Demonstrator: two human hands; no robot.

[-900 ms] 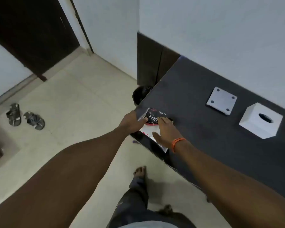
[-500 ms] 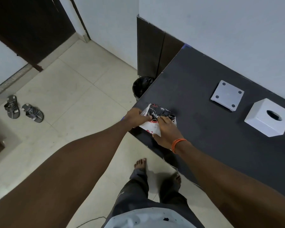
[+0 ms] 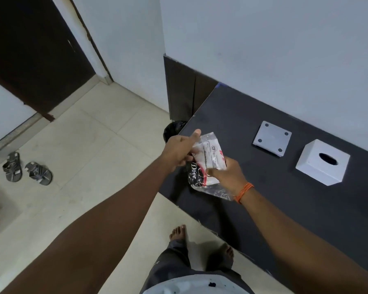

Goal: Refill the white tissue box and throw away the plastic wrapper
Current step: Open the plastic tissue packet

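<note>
- The white tissue box is a cube with a dark oval slot in its top. It stands on the dark bench, near the wall.
- A flat white square plate with four dark dots at its corners lies just beside the box.
- The tissue pack is held above the bench edge. Its plastic wrapper is clear, with black and red print, and its loose lower end hangs down.
</note>
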